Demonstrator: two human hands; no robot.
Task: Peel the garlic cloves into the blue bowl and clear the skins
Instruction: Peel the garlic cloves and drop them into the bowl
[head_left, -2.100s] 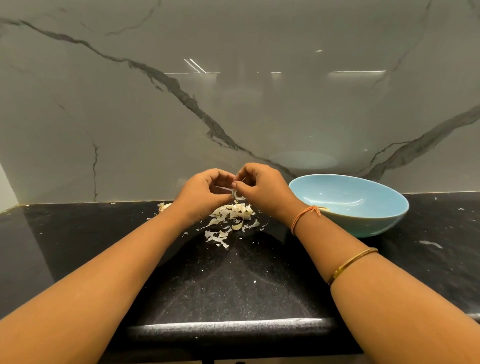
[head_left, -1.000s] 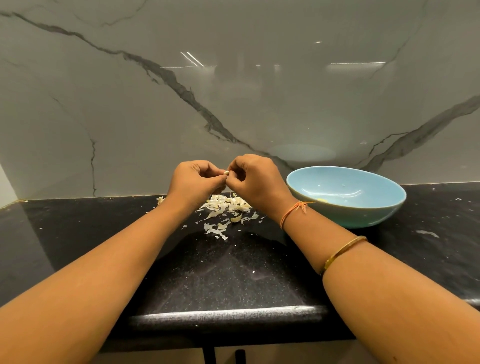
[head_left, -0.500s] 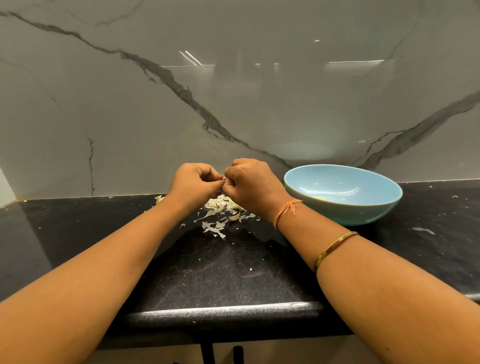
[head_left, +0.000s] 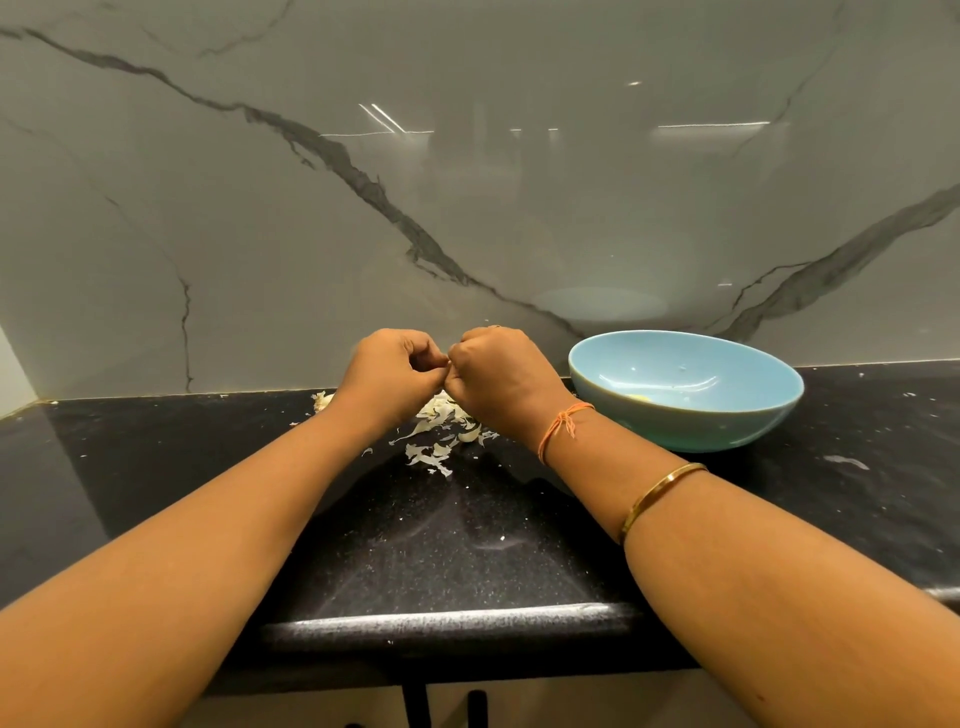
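Note:
My left hand and my right hand meet fingertip to fingertip above a heap of pale garlic skins on the black counter. Both have curled fingers pinching a garlic clove between them; the clove itself is hidden by the fingers. The blue bowl sits just right of my right wrist, near the wall, with a small pale peeled clove at its bottom. More garlic bits lie left of my left wrist by the wall.
The black speckled counter runs to a rounded front edge and ends at the grey marble wall. Small skin flecks and a pale smear dot the counter right of the bowl.
Both hands have closed tighter together over the clove and dropped slightly toward the skin heap; the white clove tip seen a second ago is now hidden. The bowl has not moved.

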